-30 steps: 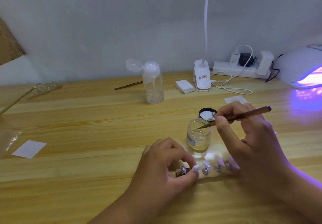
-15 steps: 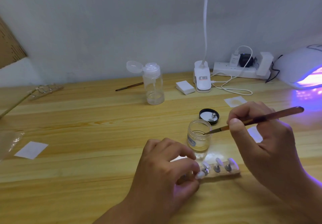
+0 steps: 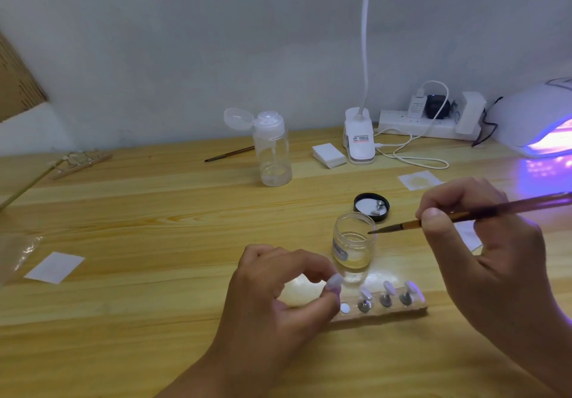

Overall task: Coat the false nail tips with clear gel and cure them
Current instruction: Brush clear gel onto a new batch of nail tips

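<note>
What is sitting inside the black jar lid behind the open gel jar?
The black lid lies upturned with a pale liner, holding one metal nail stand tipped over. Whether a nail tip is on it is unclear.

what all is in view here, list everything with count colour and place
gel jar: 1, clear, open, centre of table
jar lid: 1, black, behind the jar, small metal piece inside
brush: 1, brown, in right hand, tip at jar rim
nail tips on stands: 3, pale, on holder strip
holder strip: 1, light, front of jar
lifted nail tip: 1, pale, in left hand
pump bottle: 1, clear, cap open, back centre
spare brush: 1, brown, left of bottle
wipe pad stack: 1, white, by lamp clip
clip lamp: 1, white, back
power strip: 1, white, at wall
curing lamp: 1, white, purple glow, far right
paper squares: several, white, scattered
left hand: grip pinching nail tip
right hand: grip on brush
</note>
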